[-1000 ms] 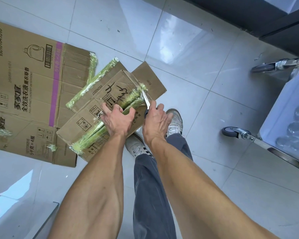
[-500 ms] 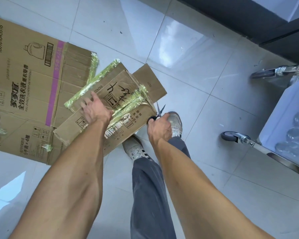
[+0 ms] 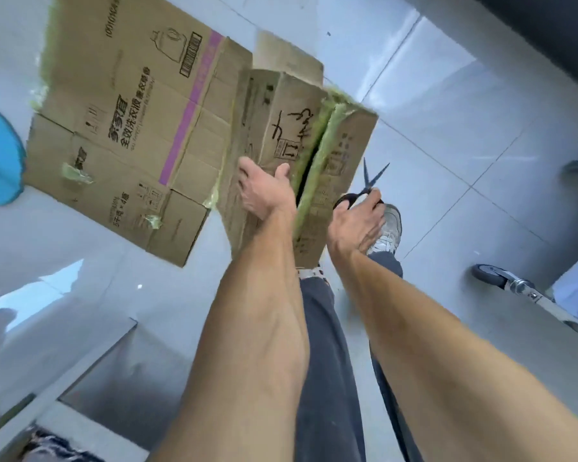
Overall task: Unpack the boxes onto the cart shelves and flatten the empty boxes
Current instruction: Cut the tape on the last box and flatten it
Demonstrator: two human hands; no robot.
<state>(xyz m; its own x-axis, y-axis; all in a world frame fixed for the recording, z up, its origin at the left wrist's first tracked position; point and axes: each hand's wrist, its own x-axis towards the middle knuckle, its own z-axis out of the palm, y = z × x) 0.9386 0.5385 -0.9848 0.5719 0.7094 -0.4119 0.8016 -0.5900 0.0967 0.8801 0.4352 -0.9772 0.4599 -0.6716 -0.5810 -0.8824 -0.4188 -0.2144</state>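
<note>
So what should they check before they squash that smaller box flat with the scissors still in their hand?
1. Tape seam cut open: ok. A dark slit runs between the green-taped flaps of the smaller box.
2. Left hand on the box: ok, it rests on the cardboard.
3. Scissors safe: not ok. The right hand grips them with the blades apart, pointing away beside the box.
4. Box empty: cannot tell, the slit is dark.
5. Place to stack it: ok. The big flattened box lies on the floor alongside.
6. Feet clear: not ok, a shoe sits right by the box.
</note>
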